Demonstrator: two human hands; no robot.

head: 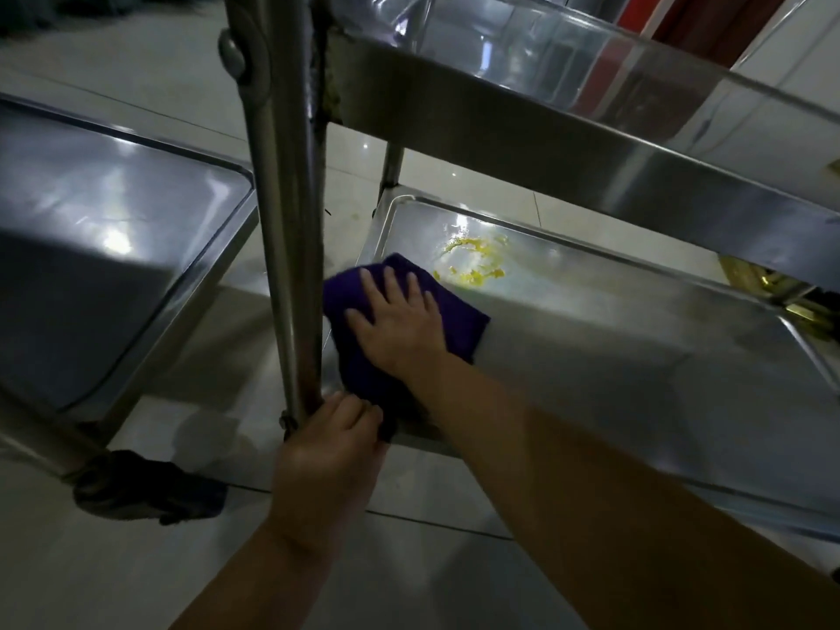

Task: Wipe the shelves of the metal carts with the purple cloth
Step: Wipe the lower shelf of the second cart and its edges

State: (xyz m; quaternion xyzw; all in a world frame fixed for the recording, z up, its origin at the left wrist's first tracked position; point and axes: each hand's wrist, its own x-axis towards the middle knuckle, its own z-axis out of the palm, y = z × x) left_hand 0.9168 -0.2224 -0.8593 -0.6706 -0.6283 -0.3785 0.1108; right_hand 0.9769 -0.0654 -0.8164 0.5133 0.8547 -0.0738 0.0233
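View: one head-worn wide-angle camera.
Position: above and close to the cart's lower shelf [613, 356], beside its upright post [291, 247].
Facing: forward and steeply down onto that shelf.
Coverage: upper shelf [522, 129] crosses overhead; floor [409, 579] below.

Purple cloth [359, 311] flat on stained lower cart shelf [613, 356]

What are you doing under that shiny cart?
A person is cleaning a metal cart. The right hand presses a purple cloth flat on the lower shelf, near its left corner. The left hand grips the bottom of the cart's post at the shelf's front corner. A yellow mess sits on the shelf just past the cloth, not wiped up yet. Another cart's shelf stands to the left.
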